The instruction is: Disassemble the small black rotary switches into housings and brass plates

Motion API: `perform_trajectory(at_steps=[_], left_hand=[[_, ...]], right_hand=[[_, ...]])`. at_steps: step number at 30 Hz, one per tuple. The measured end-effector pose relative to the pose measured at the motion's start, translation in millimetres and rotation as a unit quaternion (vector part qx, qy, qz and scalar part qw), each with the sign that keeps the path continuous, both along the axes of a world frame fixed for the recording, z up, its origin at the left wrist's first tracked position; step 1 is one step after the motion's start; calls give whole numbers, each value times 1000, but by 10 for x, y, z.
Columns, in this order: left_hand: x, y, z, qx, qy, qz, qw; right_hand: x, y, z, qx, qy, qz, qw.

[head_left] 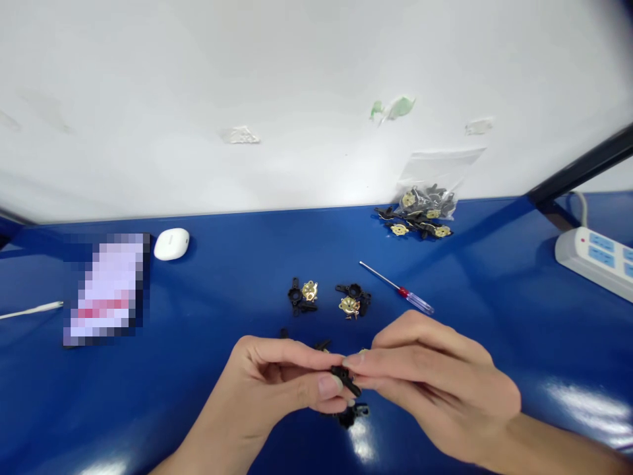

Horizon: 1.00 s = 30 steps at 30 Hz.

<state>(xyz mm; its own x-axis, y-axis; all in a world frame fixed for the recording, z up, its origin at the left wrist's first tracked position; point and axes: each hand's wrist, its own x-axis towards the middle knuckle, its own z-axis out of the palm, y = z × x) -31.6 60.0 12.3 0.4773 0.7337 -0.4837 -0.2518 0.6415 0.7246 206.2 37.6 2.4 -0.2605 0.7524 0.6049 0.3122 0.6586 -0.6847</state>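
Note:
My left hand [277, 382] and my right hand [435, 379] meet low in the middle of the view, both pinched on one small black plastic part [345, 378] held between their fingertips. Just under the hands another black part [352, 415] lies on the blue table [222, 310]. Two small black bits [322, 344] show behind my left fingers. Farther back lie two sets of a black part with a brass disc, one on the left [303, 296] and one on the right [352, 300].
A small screwdriver with a red and clear handle [398, 288] lies to the right of the sets. A clear bag with several black and brass parts [422, 212] sits by the white wall. A white power strip [596, 258] is far right. A white oval case [171, 243], a blurred phone [107, 289] and a white stick [32, 310] lie left.

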Motion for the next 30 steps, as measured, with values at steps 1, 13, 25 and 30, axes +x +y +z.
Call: perform_trajectory(at_steps=[1,13,25,30], left_hand=[[-1,-1,2,1,-1,-1,1000],[-35,-6,-30,55,-7,-1,998],[-70,43,60,83,42,-50,994],[-79,24,86,37,18,-44,998]], right_hand=[[-1,-4,-12,-14,9,9,1000],[-21,-9,-90,-114,94,58,987],[7,75,-48,-235,131,113,957],[26,70,-26,-262,117,125,950]])
